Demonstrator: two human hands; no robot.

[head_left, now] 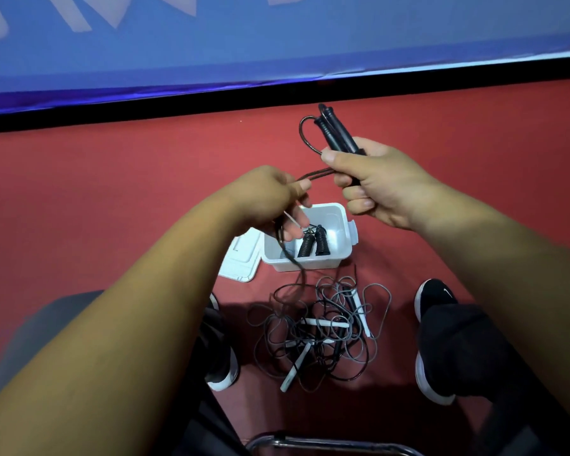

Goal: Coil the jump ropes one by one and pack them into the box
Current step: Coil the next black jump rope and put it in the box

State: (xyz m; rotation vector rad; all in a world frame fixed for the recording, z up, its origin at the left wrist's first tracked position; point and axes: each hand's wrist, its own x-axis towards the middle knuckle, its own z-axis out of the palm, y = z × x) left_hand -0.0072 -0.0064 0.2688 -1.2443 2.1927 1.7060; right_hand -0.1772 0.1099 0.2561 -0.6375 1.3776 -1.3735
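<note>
Above the white box (310, 265), right hand (385, 189) gripped paired black handles (334, 133), long axis pointing away; left hand (267, 195), just beside, pinched their cord (316, 174), slack hanging to the rope tangle (326, 324).

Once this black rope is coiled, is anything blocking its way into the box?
Nothing covers the box: its lid lies beside it, and the coiled rope inside leaves room. But the black rope hangs from the left hand into the tangled pile, so it may snag.
</note>
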